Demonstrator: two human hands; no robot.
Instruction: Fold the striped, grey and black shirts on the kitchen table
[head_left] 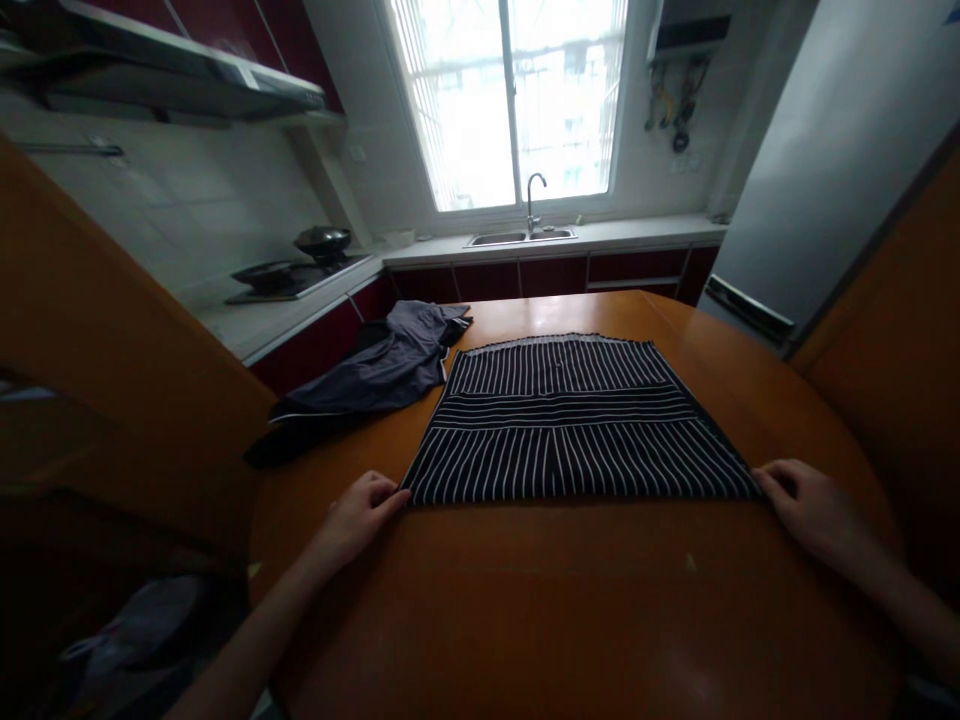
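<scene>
A black garment with white stripes (555, 440), skirt-like in shape, lies spread flat on the wooden table (525, 610). Its stripes run lengthwise except for a crosswise band around the middle, and a paler inside shows along the far edge. At the near left corner, my left hand (365, 510) pinches the cloth between thumb and fingers. My right hand (810, 505) has the near right corner pinched the same way. Between the two hands the near edge is nearly straight.
Dark grey and black clothing (375, 365) lies heaped at the table's left, partly hanging over its edge. Beyond are a stove with pans (322, 242), a sink (499, 239) below the window, and a fridge (832, 160) at right. A wooden panel (112, 330) stands at left.
</scene>
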